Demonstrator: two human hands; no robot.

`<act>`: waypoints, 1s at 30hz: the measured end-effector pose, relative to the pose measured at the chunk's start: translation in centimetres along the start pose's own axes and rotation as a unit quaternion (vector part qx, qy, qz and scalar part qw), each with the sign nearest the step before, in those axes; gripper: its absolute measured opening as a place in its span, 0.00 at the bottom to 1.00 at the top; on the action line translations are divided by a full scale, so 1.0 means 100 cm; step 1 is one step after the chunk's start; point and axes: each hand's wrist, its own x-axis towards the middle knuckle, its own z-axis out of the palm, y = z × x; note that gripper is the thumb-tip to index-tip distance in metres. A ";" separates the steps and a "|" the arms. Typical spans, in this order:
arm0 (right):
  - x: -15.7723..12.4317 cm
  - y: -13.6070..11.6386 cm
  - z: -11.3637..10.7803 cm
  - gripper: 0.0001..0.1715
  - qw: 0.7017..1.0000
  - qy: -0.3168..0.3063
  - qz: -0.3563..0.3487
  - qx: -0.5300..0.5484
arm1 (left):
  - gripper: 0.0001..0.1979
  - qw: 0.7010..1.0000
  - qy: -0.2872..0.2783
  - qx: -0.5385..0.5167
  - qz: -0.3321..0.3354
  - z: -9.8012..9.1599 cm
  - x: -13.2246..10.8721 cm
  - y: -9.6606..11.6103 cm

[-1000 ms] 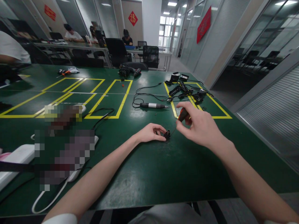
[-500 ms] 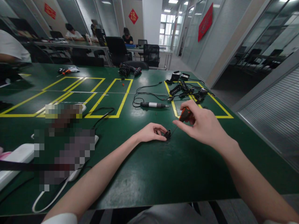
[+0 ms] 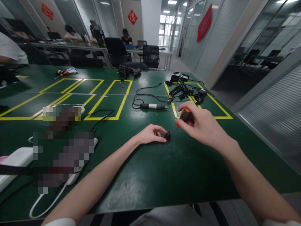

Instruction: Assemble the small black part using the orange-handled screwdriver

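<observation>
Small black part [image 3: 167, 136] on the table [image 3: 131, 175], in front of the wearer, slightly right of centre. Left hand [image 3: 151, 134]: grip pinches the part's left side between thumb and fingers. Right hand [image 3: 203, 127]: grip closed round the orange-and-dark handle of a screwdriver [image 3: 185, 114], shaft slanting down-left to the part; tip contact too fine to tell. Judgement: good turning here wants the part pressed firmly to the table, left fingertips clear of the tip's line, the shaft lined up with the fastener, and light axial push before twist. Slant risks slipping. Loose bits [image 3: 156, 115] beyond the hands; best not swept by a sleeve.
</observation>
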 end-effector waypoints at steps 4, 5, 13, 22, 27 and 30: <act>0.000 -0.001 0.001 0.24 1.000 -0.007 -0.001 -0.003 | 0.25 1.000 -0.002 0.004 -0.007 0.000 -0.001 0.001; 0.000 -0.001 0.002 0.23 1.000 -0.004 -0.004 -0.011 | 0.25 1.000 -0.002 0.003 -0.007 0.000 -0.001 0.001; -0.001 0.000 0.001 0.23 1.000 0.000 0.004 0.006 | 0.24 1.000 -0.004 -0.005 -0.008 0.000 -0.001 0.001; 0.000 0.000 0.005 0.14 0.999 0.021 0.019 0.019 | 0.25 1.000 -0.003 -0.003 -0.008 0.000 0.000 0.002; 0.002 0.002 0.009 0.23 0.999 0.018 0.013 0.032 | 0.24 1.000 0.000 -0.005 0.002 0.000 -0.001 0.001; 0.005 0.003 0.011 0.12 0.998 0.040 0.022 0.042 | 0.24 1.000 0.000 -0.007 0.005 0.001 -0.001 0.001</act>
